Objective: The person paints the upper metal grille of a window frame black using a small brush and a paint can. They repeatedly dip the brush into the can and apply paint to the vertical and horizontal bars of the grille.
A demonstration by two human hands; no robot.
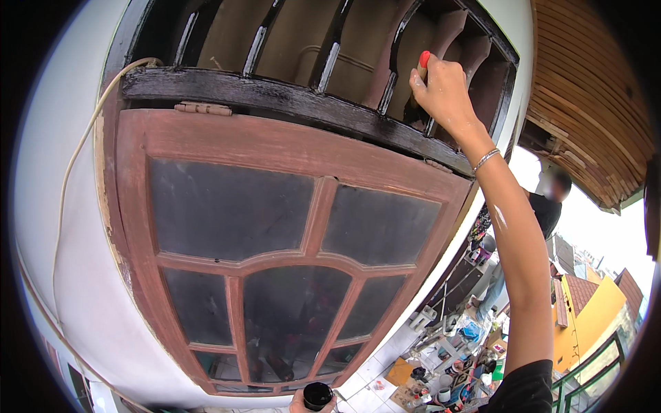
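Observation:
My right hand is raised to the upper right, its fingers closed round a paintbrush with a red-tipped handle. The brush points down toward the dark-painted lower rail of the slatted vent frame, and its bristles are mostly hidden in the dark there. White smears mark this hand and forearm. At the bottom edge, my left hand grips a small cup of black paint. Between the two hands stretches a reddish-brown wooden window with dark glass panes. Some vent slats are black with pale streaks; those at the right remain brownish.
A pale cable hangs down the white wall on the left. Below right, a cluttered tiled floor holds containers and tools. Another person in a dark top is beyond my right arm, under a wooden ceiling. A green railing runs at far right.

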